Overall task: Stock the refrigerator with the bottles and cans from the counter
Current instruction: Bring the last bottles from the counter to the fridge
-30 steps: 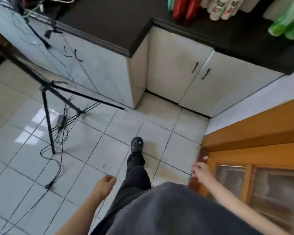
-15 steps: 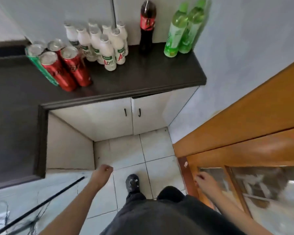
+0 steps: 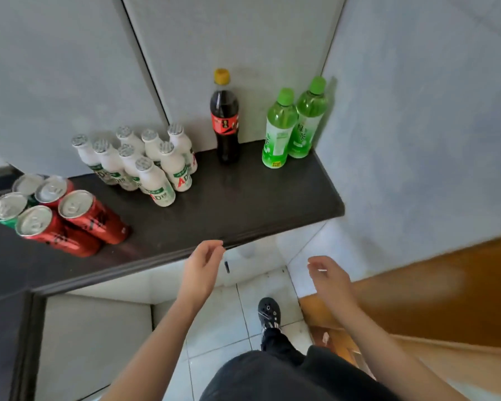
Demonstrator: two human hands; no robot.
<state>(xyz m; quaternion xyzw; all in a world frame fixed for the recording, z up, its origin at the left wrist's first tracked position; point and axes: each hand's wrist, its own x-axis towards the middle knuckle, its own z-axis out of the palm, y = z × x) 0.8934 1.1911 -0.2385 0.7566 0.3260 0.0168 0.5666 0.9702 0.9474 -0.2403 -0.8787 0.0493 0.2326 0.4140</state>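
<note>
Cans [image 3: 78, 218], five of them, crowd the left of the dark desk [image 3: 243, 204]. Eight small white bottles [image 3: 154, 180] stand behind them. One cola bottle [image 3: 224, 123] and two green bottles [image 3: 278, 134] stand by the back wall, near the right end. A bare strip runs along the front edge. The left hand [image 3: 204, 259] hovers at that edge, and the right hand [image 3: 329, 274] is below the corner, beside a wooden door [image 3: 446, 285]. Both hands' fingers are loose and hold nothing.

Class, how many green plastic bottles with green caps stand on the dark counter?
2. Both stand at the right end of the dark counter beside the grey wall: the front green plastic bottle, and the rear green plastic bottle close behind it, to its right. None appears hidden.
</note>
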